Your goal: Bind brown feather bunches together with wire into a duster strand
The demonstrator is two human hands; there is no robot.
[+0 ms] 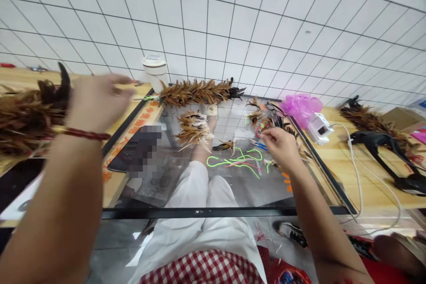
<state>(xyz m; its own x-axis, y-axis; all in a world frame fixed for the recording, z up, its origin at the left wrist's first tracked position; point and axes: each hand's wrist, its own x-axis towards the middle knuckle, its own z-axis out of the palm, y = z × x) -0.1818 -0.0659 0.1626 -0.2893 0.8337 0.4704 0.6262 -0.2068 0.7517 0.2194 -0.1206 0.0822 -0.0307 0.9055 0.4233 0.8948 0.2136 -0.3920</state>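
My left hand (98, 102) is raised at the left and smeared by motion. Its fingertips reach toward the green stem end of a long brown feather duster (196, 92) lying across the back of the glass tabletop (159, 186). Whether it grips the stem is unclear. A red bracelet (87, 134) circles that wrist. My right hand (282, 146) is lowered onto the glass with fingers curled together, among small feathers, red and blue bits, and neon green cords (233, 162). What it pinches is hidden. A loose bunch of brown feathers (193, 129) lies between the hands.
A second feather duster (23, 115) sits behind my left hand. A white lidded cup (155, 72) stands at the back. On the wooden bench to the right are a pink bag (301, 106), a white device (319, 128) with cable, a black tool (382, 142) and more feathers (369, 120).
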